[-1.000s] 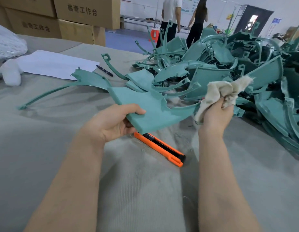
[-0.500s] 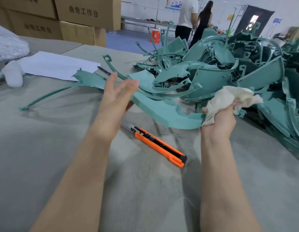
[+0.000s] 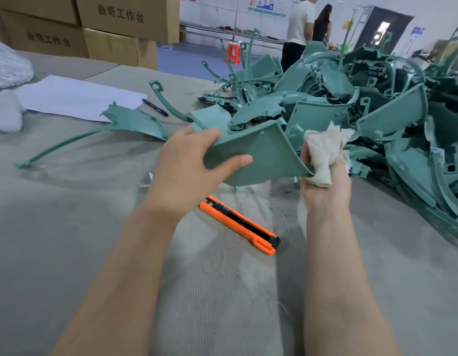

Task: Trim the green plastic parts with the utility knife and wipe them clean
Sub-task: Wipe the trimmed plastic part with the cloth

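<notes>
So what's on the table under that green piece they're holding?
An orange utility knife lies on the grey table cover, below the green part and nearer the person. The cover straight beneath the part is hidden by it and the left hand.

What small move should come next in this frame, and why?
Probably draw the cloth in the right hand across the green part: the left hand grips it steady, the cloth sits at its right edge, and the utility knife lies unheld on the table.
</notes>
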A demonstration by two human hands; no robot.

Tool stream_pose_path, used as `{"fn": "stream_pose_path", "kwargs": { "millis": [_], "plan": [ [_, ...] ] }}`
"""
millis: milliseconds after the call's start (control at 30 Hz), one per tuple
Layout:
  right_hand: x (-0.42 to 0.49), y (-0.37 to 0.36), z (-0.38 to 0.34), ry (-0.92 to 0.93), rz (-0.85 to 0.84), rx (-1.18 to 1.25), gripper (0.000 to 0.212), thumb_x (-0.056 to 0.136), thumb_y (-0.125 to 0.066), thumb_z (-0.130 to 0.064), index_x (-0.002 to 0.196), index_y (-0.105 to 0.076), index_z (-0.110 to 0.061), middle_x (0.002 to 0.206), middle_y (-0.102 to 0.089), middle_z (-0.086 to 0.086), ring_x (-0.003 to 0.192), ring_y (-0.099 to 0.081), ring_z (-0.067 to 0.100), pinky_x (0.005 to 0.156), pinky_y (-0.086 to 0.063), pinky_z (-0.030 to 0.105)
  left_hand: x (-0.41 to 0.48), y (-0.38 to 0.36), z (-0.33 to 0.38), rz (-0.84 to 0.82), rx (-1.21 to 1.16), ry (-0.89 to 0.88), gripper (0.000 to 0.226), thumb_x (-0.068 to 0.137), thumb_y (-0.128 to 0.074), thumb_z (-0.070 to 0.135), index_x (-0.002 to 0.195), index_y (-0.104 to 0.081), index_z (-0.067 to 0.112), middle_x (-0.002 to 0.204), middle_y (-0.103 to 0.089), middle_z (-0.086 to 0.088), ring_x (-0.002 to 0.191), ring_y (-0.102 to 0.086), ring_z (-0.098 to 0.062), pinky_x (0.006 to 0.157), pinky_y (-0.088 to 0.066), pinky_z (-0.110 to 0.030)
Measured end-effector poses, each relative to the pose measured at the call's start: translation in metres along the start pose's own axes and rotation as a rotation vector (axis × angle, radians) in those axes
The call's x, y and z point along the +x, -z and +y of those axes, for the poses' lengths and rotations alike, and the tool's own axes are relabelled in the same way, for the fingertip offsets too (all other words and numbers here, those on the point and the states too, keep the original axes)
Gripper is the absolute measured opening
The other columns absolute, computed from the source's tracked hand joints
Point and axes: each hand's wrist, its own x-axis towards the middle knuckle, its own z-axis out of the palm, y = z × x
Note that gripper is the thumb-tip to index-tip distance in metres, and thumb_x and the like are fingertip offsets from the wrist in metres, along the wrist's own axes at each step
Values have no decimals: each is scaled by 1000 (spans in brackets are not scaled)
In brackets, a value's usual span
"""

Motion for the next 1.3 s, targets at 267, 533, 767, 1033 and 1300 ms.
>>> {"fn": "stream_pose_path", "kwargs": {
  "millis": [267, 533, 767, 1033, 1300],
  "plan": [
    [2, 6, 1, 67, 214, -174, 30, 102, -48, -20, 72, -49, -16, 43, -53, -7, 37, -50, 7, 38, -37, 16, 1, 7, -14, -163, -192, 91, 62, 64, -64, 69, 86, -70, 11, 76, -68, -11, 73, -63, -29, 70, -53, -48],
    [-3, -2, 16, 309, 186, -583, 35, 96, -40, 6, 123, -55, -9, 111, -63, 0, 92, -62, 12, 67, -52, 18, 8, 9, -24, 138, -706, 358, 10, 93, -60, 32, 89, -68, 32, 88, -74, 17, 88, -70, -6, 75, -58, -31],
    [-76, -38, 89, 633, -494, -1292, 58, 96, -35, -37, 133, -45, 7, 138, -48, 24, 132, -42, 33, 111, -30, 49, 2, -19, 5, -254, -1237, 564, 41, 91, -47, 43, 123, -57, 20, 116, -66, -1, 105, -61, -14, 98, -48, -34],
    [-55, -42, 98, 778, -579, -1774, 49, 106, -25, -28, 147, -35, -5, 163, -10, 14, 150, -7, 25, 120, -5, 36, 7, -14, -6, -142, -1514, 584, 55, 99, -25, 57, 113, -64, 20, 121, -67, -1, 116, -61, -15, 101, -46, -35],
    [-98, -29, 117, 759, -795, -1651, 54, 99, -21, -30, 144, -44, -12, 163, -19, 3, 149, -10, 19, 117, 0, 32, 10, -13, -17, -95, -1624, 609, 67, 91, -29, 70, 86, -78, 25, 99, -73, 9, 102, -67, -7, 95, -50, -29]
  ]
}}
